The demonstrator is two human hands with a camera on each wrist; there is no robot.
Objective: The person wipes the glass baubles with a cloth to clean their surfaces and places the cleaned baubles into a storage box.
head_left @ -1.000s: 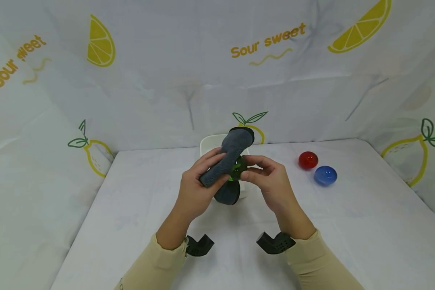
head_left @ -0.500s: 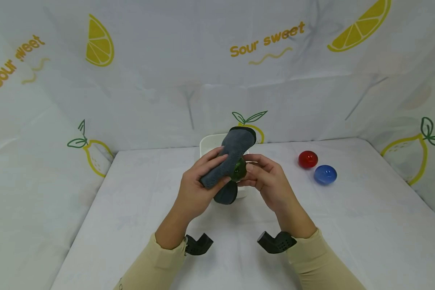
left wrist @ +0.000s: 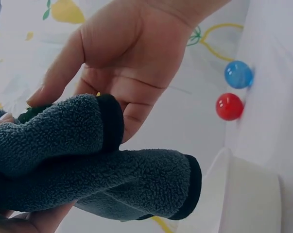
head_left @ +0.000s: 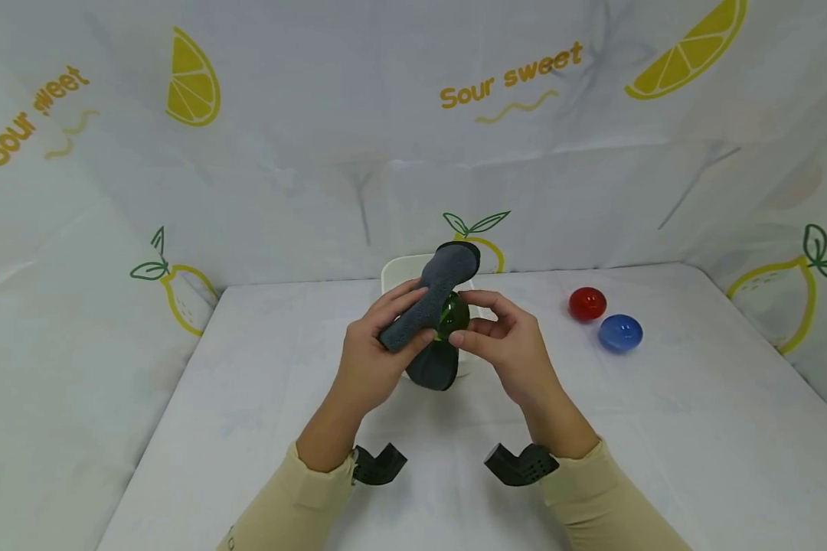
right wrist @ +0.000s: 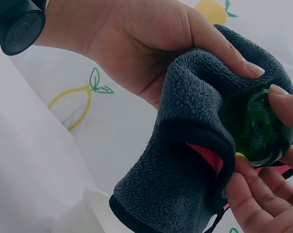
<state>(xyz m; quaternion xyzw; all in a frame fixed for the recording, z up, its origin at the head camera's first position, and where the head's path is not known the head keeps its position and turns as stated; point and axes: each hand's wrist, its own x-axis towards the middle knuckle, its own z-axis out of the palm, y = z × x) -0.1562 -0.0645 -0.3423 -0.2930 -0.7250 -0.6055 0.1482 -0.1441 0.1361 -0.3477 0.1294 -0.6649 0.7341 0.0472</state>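
Near the middle of the head view, my left hand (head_left: 375, 356) grips a folded dark grey towel (head_left: 427, 306) with black edging. A dark green, glassy ball (head_left: 453, 315) sits against the towel, partly wrapped by its folds. From the right, my right hand (head_left: 510, 340) pinches the ball between thumb and fingers. In the right wrist view, a whitish swirled pattern shows in the green ball (right wrist: 258, 124), and a pink strip (right wrist: 207, 158) peeks out of the towel. The left wrist view has the towel (left wrist: 63, 131) covering most of the ball.
A white container (head_left: 403, 268) stands behind the hands, mostly hidden by them. To the right on the white tabletop (head_left: 262, 398) lie a red ball (head_left: 587, 304) and a blue ball (head_left: 620, 333). A lemon-print cloth (head_left: 317, 115) hangs behind.
The right fingers have shifted their hold on the green ball, with the thumb now lower. The towel's upper end has swung slightly left. The left hand stays in place.
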